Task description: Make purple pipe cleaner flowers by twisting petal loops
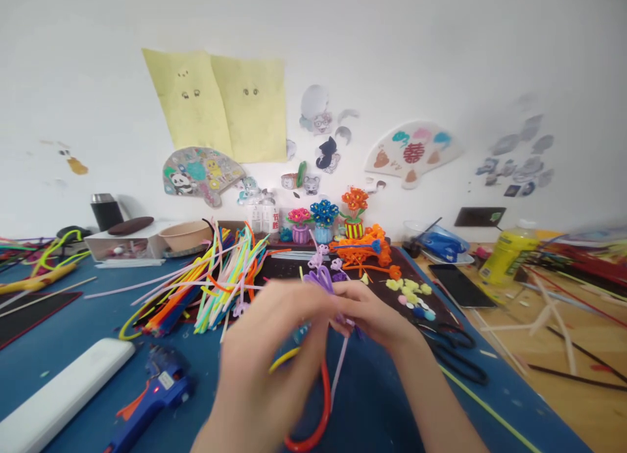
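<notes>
Both hands meet over the middle of the mat around a purple pipe cleaner (322,279), bent into loops. My left hand (274,348), blurred by motion, has its fingers curled in at the loops. From the other side my right hand (375,312) pinches the same piece; the exact fingertip contact is partly hidden. A pale purple stem (339,374) hangs below the fingers. Just behind stand small lilac pipe cleaner flowers (321,254). A red and yellow curved pipe cleaner (326,401) lies under my left hand.
A blue glue gun (159,397) and a white case (68,394) lie at left. Pipe cleaner bundles (230,277) are behind them. Black scissors (455,355), pompoms (411,290), a phone (460,285) and a yellow bottle (509,250) are at right. Potted pipe cleaner flowers (324,221) line the back.
</notes>
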